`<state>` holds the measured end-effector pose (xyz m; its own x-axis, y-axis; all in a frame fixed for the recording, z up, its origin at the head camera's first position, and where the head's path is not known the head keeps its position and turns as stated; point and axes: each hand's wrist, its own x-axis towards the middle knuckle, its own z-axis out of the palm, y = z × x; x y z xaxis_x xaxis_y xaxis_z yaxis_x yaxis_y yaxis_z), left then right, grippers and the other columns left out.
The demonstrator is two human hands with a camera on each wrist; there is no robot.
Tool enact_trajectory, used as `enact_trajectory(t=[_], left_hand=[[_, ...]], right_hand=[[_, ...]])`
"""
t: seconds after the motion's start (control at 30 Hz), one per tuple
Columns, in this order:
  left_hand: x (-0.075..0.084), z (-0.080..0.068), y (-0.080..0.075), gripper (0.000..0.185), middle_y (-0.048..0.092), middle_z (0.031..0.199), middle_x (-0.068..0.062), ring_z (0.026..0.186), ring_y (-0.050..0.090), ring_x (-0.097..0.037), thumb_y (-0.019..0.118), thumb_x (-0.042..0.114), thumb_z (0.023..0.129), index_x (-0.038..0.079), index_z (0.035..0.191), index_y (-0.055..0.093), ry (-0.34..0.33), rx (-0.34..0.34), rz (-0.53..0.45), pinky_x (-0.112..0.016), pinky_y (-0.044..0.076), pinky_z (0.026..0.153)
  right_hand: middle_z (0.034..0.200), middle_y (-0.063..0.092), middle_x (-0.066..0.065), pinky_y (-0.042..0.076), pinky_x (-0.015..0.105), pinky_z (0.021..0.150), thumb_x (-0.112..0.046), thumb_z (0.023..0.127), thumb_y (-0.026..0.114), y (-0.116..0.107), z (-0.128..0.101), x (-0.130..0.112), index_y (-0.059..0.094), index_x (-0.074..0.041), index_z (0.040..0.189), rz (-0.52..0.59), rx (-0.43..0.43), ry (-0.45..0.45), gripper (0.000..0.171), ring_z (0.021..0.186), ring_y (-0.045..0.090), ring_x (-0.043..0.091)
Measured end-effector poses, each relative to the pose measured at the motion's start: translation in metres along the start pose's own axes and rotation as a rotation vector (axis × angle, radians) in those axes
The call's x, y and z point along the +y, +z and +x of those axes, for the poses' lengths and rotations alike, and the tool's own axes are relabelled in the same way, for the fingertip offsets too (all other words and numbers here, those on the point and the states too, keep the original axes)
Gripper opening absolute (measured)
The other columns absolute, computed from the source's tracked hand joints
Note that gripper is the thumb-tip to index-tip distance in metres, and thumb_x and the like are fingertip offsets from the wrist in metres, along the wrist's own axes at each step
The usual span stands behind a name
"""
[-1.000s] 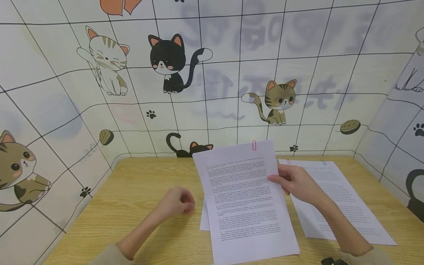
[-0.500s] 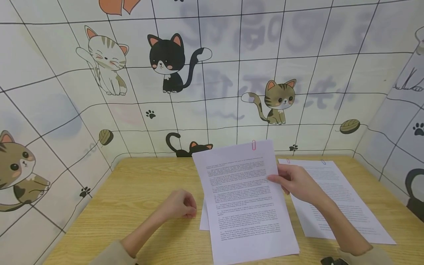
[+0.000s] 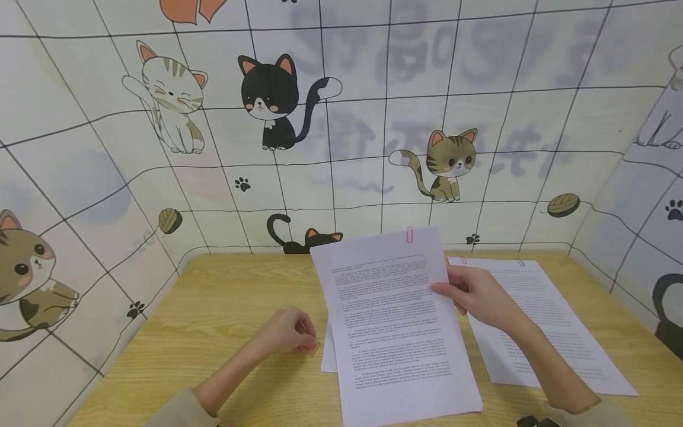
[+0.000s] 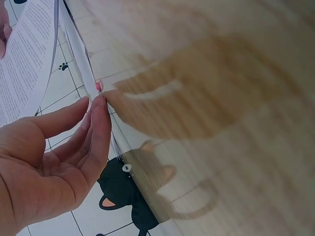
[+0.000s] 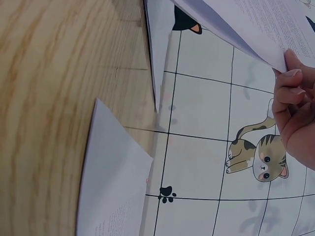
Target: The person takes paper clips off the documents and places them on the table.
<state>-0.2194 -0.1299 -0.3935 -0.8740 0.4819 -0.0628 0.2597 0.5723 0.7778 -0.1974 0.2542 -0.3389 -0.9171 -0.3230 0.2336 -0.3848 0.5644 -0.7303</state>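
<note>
A clipped sheaf of printed pages [image 3: 397,326] is held raised and tilted above the wooden surface [image 3: 224,308]; it is gripped at its right edge by the right hand [image 3: 477,296], thumb on the printed face and the other fingers curled behind. A pink paper clip [image 3: 409,234] sits on the top edge of the sheaf, well above and away from those fingers.

The left hand [image 3: 288,333] rests on the surface just left of the sheaf's lower part. Its fingers [image 4: 96,128] are drawn together at the tips, and a small pink clip [image 3: 316,347] is pinched or touched there — in the left wrist view it shows as a speck of pink [image 4: 99,86] right at the fingertips, beside the edge of a loose sheet [image 3: 329,353] lying flat under the sheaf. Whether the clip is lifted or merely pressed cannot be told.

From the left fingers the sheaf lies to the right, its long axis running away from the person; the left hand is the nearer one to its left edge. A second stack of pages [image 3: 544,326] lies flat beyond the right hand — two small clips are seen on its far edge.
</note>
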Motion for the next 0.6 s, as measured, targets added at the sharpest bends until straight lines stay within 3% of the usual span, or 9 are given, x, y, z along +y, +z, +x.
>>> enact_trajectory(t=[0.4, 0.6], left_hand=[[0.001, -0.002, -0.005, 0.005, 0.066, 0.068, -0.005, 0.061, 0.061, -0.015, 0.072, 0.000, 0.085, 0.001, 0.083, 0.068, 0.006, 0.027, -0.004, -0.027, 0.052, 0.057], [0.008, -0.002, -0.014, 0.004, 0.068, 0.074, -0.007, 0.067, 0.063, -0.017, 0.071, 0.005, 0.090, 0.003, 0.089, 0.068, -0.014, 0.090, 0.004, -0.029, 0.053, 0.062]], right_hand=[[0.086, 0.069, 0.001, 0.027, 0.023, 0.042, -0.016, 0.096, 0.069, 0.002, 0.000, 0.006, 0.065, -0.005, 0.126, 0.018, 0.000, 0.000, 0.032, 0.047, 0.049, 0.020], [0.081, 0.068, -0.001, 0.027, 0.022, 0.042, -0.017, 0.097, 0.069, 0.003, 0.000, 0.008, 0.065, -0.006, 0.126, 0.003, -0.003, 0.008, 0.031, 0.047, 0.048, 0.015]])
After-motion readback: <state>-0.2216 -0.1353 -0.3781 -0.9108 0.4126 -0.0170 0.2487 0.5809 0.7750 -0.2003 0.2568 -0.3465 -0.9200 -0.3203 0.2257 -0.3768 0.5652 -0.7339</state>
